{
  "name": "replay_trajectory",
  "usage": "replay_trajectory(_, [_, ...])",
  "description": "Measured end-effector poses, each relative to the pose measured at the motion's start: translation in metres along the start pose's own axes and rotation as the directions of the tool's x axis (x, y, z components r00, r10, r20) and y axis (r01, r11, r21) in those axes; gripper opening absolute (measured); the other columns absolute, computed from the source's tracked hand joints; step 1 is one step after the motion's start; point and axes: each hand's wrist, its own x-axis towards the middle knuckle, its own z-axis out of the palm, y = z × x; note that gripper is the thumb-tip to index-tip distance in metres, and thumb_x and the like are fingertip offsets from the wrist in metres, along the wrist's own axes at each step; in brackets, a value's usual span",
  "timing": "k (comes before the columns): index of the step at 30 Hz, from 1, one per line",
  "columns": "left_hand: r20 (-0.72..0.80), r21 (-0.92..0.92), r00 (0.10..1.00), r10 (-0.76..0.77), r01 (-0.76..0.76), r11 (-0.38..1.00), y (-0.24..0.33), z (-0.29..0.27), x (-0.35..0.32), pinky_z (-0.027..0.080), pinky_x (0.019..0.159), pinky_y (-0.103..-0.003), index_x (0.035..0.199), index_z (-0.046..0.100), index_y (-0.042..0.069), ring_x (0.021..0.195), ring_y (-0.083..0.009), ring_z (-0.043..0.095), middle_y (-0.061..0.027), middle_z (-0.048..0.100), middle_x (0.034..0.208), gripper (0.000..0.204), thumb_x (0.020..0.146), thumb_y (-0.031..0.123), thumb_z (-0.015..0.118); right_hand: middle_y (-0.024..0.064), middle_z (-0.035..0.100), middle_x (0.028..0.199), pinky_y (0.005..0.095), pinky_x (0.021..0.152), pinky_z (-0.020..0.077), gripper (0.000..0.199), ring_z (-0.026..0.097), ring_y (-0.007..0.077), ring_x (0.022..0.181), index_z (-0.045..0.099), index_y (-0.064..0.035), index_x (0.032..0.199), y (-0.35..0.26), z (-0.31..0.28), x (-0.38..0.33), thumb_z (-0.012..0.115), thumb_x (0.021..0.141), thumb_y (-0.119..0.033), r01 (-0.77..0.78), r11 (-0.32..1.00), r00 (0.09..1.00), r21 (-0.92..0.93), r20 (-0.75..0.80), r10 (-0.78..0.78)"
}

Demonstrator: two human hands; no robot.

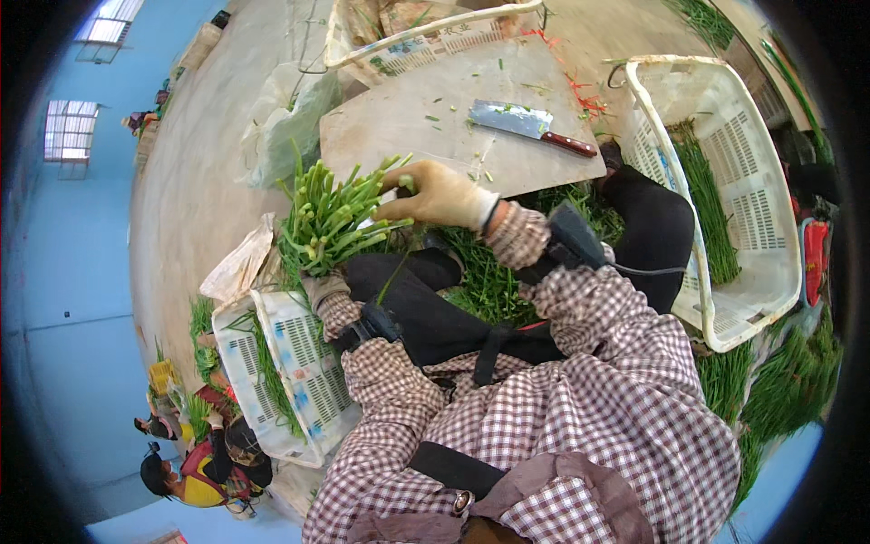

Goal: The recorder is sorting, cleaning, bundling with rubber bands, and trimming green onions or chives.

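Note:
A thick bunch of green stalks (331, 218) stands upright at the left of my lap, cut ends facing up. My left hand (324, 288) is wrapped round it low down; the leaves and stalks hide most of its fingers. From the right, my gloved right hand (444, 195) reaches to the bunch's top edge. Its thumb and fingers are apart, with a bit of green showing between them. Beyond my knees lies a board (390, 127) scattered with small green trimmings. On it rests a cleaver (512, 118) with a brown handle.
White crates stand at my right (757, 199), at my left (308, 372) and beyond the board (444, 41). Loose green stalks (489, 290) lie between my legs. A clear plastic bag (281, 131) is left of the board. Other people (204, 467) work at the far left.

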Motion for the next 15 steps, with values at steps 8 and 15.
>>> replay_trajectory(8, [0.088, 0.077, 0.986, 0.139, -0.146, 0.986, -0.006, -0.059, 0.033, 0.034, 0.099, -0.051, 0.132, 0.040, 0.009, 0.123, -0.0321, 0.038, -0.0113, 0.041, 0.135, 0.049, 0.092, 0.037, 0.034, 0.0039, 0.065, 0.082, 0.0256, 0.065, 0.0477, 0.016, 0.060, 0.0147, 0.075, 0.063, -0.0031, 0.094, 0.021, -0.053, -0.044, 0.060, 0.082, -0.014, -0.018, 0.825, 0.994, 0.565, -0.080, 0.077])
replay_trajectory(15, [-0.089, -0.137, 0.996, -0.003, -0.009, 0.991, 0.007, 0.008, -0.012, 0.035, 0.096, -0.052, 0.127, 0.045, 0.009, 0.119, -0.0320, 0.042, -0.0103, 0.044, 0.133, 0.051, 0.089, 0.042, 0.037, 0.0130, 0.062, 0.090, 0.0352, 0.073, 0.0478, 0.046, 0.060, 0.0298, 0.082, 0.061, -0.0069, 0.099, 0.046, -0.006, -0.027, 0.067, 0.072, -0.044, 0.076, 0.882, 0.931, -0.465, -0.284, -0.230])
